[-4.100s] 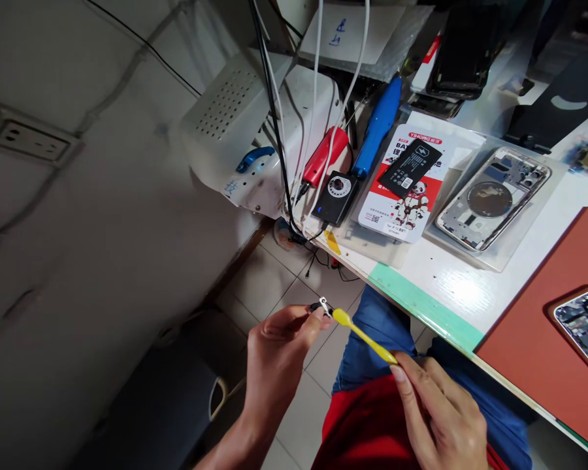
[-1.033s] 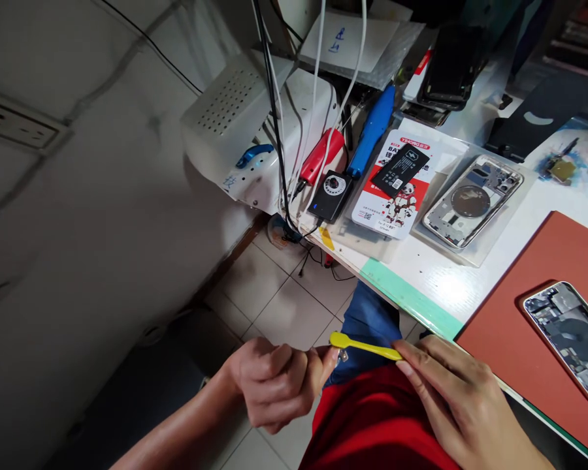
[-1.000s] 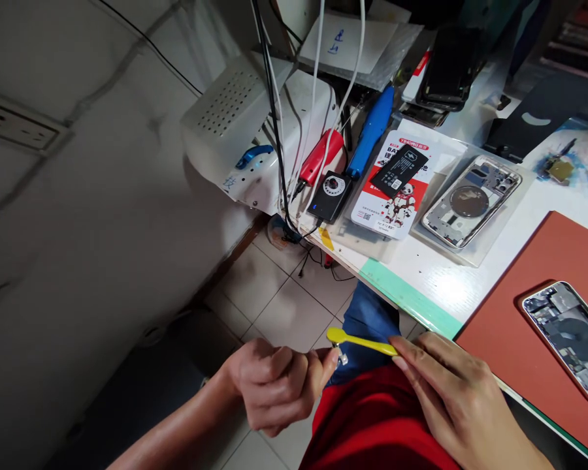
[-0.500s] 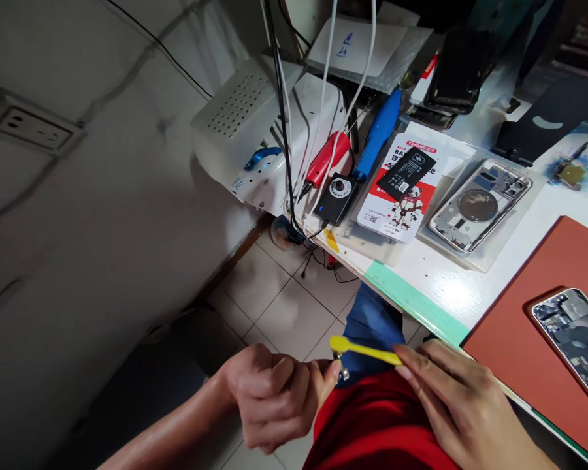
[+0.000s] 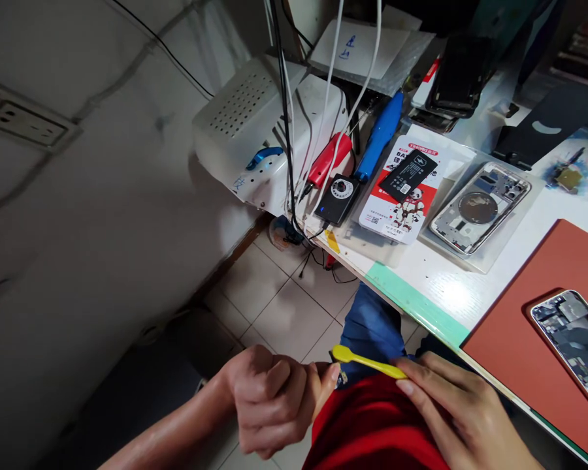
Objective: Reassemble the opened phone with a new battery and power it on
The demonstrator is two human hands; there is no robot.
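My left hand (image 5: pixel 281 398) is closed, its thumb and forefinger pinching a small metallic phone part (image 5: pixel 342 377) that mostly hides behind the fingertips. My right hand (image 5: pixel 455 401) grips the thin end of a yellow plastic brush-shaped stick (image 5: pixel 370 363) between thumb and fingers. The stick's rounded head lies just above the small part, close to my left thumb tip; whether they touch I cannot tell. Both hands are held over my lap, in front of the table edge. On the red-brown mat (image 5: pixel 512 320) to the right lies an opened phone (image 5: pixel 575 346).
A phone housing (image 5: pixel 504 225) lies on the white table beside a battery (image 5: pixel 406 176) on its packaging card (image 5: pixel 392 222). Nearby are a black dial box (image 5: pixel 336 205), a blue-handled tool (image 5: pixel 379 137) and a red-handled one (image 5: pixel 329 160). White and black cables hang down at the table's left corner.
The yellow stick's head has dropped slightly and shifted a little right, together with my right hand. The small part in my left fingers looks slightly tilted compared with before.
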